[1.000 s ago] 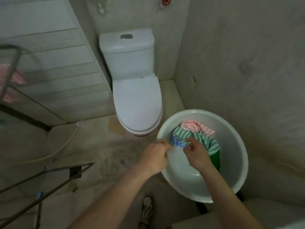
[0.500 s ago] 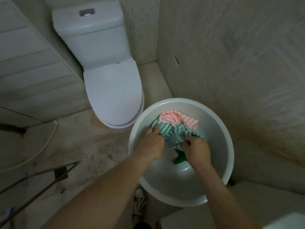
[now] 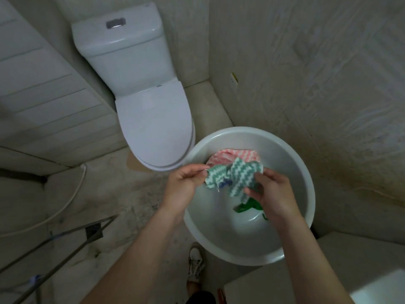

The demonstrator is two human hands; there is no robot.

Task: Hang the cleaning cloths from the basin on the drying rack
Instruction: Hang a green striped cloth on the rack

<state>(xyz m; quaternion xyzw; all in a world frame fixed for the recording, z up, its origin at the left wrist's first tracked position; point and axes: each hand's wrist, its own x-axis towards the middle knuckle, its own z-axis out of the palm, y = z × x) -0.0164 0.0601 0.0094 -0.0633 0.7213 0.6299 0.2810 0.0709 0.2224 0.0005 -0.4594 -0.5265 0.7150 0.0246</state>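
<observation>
A home bathroom; a white toilet (image 3: pixel 140 88) stands in the corner; bare stained floor (image 3: pixel 105 194); pale walls (image 3: pixel 306 73).

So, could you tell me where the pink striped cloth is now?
In the head view the pink striped cloth lies at the far side of the basin, right of the toilet, behind the green-and-white cloth held by the left hand and right hand.

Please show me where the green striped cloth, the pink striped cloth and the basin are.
green striped cloth (image 3: pixel 240 175): head view, on its lifted middle part.
pink striped cloth (image 3: pixel 228 155): head view, on its exposed upper fold.
basin (image 3: pixel 287 163): head view, on the bare inner wall.
</observation>
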